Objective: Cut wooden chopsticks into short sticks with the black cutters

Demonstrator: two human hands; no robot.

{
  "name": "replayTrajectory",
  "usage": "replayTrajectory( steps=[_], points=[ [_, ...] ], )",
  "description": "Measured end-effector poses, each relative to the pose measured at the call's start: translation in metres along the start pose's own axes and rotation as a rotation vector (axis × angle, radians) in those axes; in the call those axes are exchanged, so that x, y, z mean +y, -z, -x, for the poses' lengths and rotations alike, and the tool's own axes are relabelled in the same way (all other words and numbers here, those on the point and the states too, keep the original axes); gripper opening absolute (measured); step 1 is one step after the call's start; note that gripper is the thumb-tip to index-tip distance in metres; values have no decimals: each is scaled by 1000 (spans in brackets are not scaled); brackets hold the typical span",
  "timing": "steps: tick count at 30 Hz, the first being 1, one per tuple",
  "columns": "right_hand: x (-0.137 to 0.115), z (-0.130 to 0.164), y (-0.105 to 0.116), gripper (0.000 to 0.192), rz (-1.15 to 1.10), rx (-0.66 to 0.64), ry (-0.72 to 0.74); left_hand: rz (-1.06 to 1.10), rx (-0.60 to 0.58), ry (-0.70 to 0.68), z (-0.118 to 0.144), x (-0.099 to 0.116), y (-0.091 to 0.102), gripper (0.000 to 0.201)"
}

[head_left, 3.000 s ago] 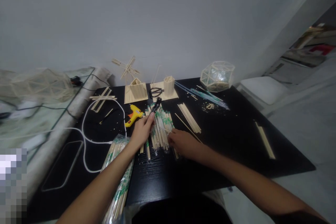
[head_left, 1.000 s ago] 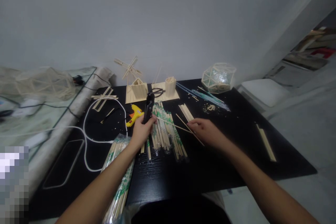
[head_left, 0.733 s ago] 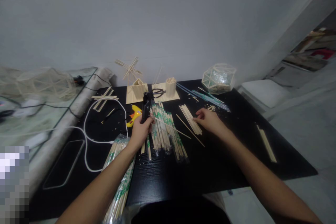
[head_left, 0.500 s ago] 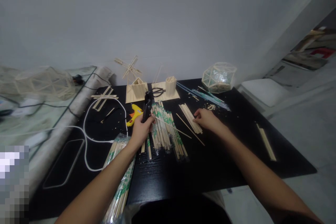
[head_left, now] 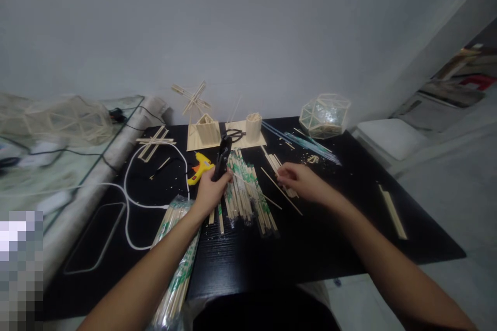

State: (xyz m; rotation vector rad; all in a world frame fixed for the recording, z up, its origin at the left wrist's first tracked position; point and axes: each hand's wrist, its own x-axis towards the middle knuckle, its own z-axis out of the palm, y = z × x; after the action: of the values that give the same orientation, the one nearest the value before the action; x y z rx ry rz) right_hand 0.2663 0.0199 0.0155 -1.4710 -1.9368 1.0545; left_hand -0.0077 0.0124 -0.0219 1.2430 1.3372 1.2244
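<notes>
My left hand (head_left: 209, 191) grips black pliers (head_left: 222, 157), their jaws pointing away from me. A thin bamboo stick (head_left: 258, 194) runs from that hand to the right across a spread of green-printed wrapped chopsticks (head_left: 244, 189). My right hand (head_left: 301, 182) rests with curled fingers on a small pile of bare sticks (head_left: 274, 161). Whether it pinches one of them I cannot tell. Another loose stick (head_left: 295, 208) lies slanted under that hand.
On the black table (head_left: 310, 248) lie a yellow glue gun (head_left: 200, 168), a white cable (head_left: 128, 201), a bag of chopsticks (head_left: 174, 264) under my left forearm, scissors (head_left: 233, 135), stick models (head_left: 205, 132), a faceted stick frame (head_left: 324, 114) and flat sticks (head_left: 392, 212).
My right hand let go of the thin stick, went to the bare-stick pile and has drawn slightly back left. My left hand has kept the pliers, tilting them a little to the right.
</notes>
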Motion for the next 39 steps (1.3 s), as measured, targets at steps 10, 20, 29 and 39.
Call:
replayTrajectory(
  steps=[10,20,29,39],
  points=[
    [-10,23,-34,10,-240,-117,128,-319,-94,-313,19,43,-6,26],
    [0,30,-38,8,-300,-45,175,-328,-227,-308,20,70,-27,26],
    [12,26,-41,11,-137,105,215,-157,-235,-219,15,68,-59,25],
    [17,28,-44,13,-60,75,256,-117,-276,-238,12,65,-65,22]
  ],
)
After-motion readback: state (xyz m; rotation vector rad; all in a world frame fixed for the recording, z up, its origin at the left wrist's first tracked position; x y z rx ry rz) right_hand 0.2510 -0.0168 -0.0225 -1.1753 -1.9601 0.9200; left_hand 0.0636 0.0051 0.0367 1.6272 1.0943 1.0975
